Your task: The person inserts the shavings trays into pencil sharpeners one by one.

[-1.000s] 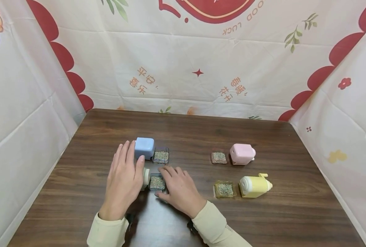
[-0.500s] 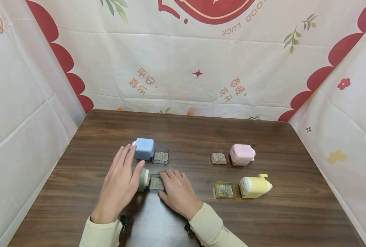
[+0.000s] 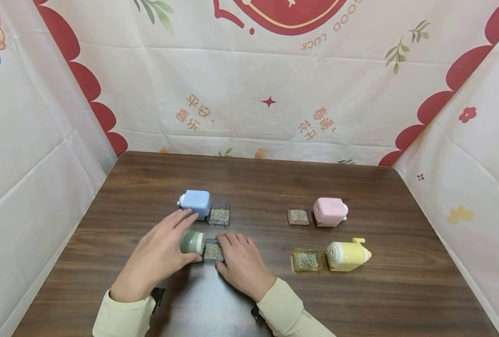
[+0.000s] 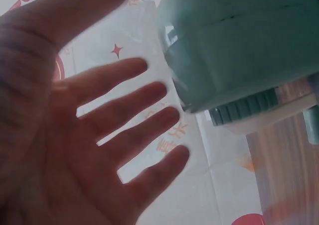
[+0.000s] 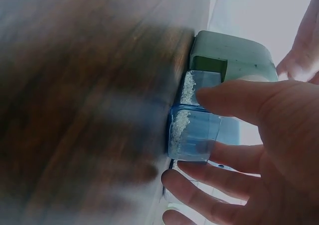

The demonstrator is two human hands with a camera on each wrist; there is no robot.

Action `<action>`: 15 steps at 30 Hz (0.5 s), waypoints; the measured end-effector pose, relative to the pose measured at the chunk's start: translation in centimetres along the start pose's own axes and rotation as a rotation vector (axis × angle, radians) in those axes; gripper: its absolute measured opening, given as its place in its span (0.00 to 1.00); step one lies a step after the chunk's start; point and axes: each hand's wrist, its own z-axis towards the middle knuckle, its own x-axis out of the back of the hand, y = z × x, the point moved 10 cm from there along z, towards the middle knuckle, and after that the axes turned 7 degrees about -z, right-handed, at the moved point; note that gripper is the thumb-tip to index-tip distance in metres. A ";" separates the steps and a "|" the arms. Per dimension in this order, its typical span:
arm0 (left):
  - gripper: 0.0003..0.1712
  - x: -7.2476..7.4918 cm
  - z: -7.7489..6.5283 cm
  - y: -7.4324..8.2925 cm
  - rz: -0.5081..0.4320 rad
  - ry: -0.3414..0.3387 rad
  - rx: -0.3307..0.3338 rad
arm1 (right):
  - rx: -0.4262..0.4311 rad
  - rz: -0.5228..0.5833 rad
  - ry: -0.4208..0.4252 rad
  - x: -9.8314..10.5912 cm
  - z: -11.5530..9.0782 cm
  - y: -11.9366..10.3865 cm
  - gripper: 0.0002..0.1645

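A green pencil sharpener (image 3: 192, 242) lies at the left of the table, its white-rimmed end facing right. My left hand (image 3: 158, 252) surrounds it with thumb and fingers spread; in the left wrist view the straight fingers (image 4: 149, 105) stand apart from the green body. At the sharpener's right end is a clear bluish tray (image 5: 204, 135) holding pale shavings (image 3: 213, 252). My right hand (image 3: 245, 267) pinches that tray at its right side, thumb on the near side and fingers on the far side. Its lower fingers spread past the tray in the right wrist view.
Behind the left hand stands a blue sharpener (image 3: 196, 204) with its own shavings tray (image 3: 228, 209). Across to the right are a pink sharpener (image 3: 329, 211) and a yellow sharpener (image 3: 347, 256), each beside a filled tray. A printed cloth (image 3: 232, 75) hangs behind the brown table (image 3: 249, 182).
My left hand has drawn back left and opened around the green sharpener, uncovering more of it and the blue one. My right hand has settled closer on the tray's right side.
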 end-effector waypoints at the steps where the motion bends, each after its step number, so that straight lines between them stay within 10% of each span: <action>1: 0.51 -0.3 0.0 -0.1 0.002 -0.025 0.012 | -0.002 0.002 -0.004 0.0 0.0 0.0 0.34; 15: 0.34 -1.9 0.3 -0.5 -0.059 -0.102 0.084 | -0.004 0.012 0.018 0.0 0.0 0.0 0.34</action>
